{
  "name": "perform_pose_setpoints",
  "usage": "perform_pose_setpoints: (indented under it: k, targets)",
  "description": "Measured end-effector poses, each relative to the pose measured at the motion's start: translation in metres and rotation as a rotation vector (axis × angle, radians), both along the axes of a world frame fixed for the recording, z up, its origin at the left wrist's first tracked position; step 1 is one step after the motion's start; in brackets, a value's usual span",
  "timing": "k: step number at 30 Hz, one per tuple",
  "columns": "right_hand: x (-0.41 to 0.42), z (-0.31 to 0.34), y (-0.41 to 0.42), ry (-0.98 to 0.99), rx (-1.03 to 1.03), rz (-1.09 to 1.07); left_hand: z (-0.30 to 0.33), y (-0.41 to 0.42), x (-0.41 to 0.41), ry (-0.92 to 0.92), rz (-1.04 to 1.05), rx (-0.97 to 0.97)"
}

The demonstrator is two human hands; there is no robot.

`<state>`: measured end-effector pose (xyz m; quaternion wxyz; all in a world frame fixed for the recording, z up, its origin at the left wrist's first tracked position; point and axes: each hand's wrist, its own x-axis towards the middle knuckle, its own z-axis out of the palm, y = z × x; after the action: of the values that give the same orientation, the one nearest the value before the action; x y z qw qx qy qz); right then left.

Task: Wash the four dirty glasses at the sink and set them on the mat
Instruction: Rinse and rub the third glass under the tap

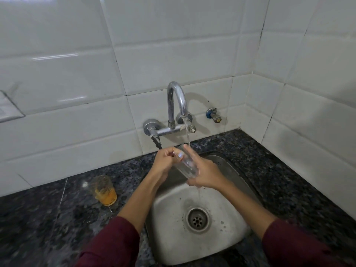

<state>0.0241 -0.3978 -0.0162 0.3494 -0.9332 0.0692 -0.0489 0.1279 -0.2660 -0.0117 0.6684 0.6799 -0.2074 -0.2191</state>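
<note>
Under the running tap, my left hand and right hand clasp a clear glass over the steel sink; a dirty glass stands on the speckled bench, white tiles behind.

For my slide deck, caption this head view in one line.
Both hands rinse a glass under the tap; a dirty glass waits beside the sink.

Glossy white wall tiles meet in a corner to the right of the chrome wall tap. Below the tap runs a dark speckled stone desk. Light glints on the tiles left of the tap.
</note>
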Motion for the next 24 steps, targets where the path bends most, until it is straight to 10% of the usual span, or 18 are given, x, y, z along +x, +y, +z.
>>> perform_pose_setpoints:
  k: [7, 10, 17, 24]
  targets:
    - [0.002, 0.007, -0.021, 0.246, 1.043, 0.245, -0.001, 0.013, 0.005, 0.041, -0.208, -0.231]
    - [0.005, 0.006, -0.018, 0.220, 0.917, 0.186, -0.008, 0.016, 0.009, 0.041, -0.164, -0.185]
    - [0.009, 0.006, 0.003, 0.015, -0.091, 0.061, -0.003, 0.009, 0.008, -0.028, -0.073, 0.020]
    - [0.015, -0.005, -0.004, 0.127, 0.669, 0.102, 0.011, 0.015, 0.004, -0.126, -0.113, -0.038]
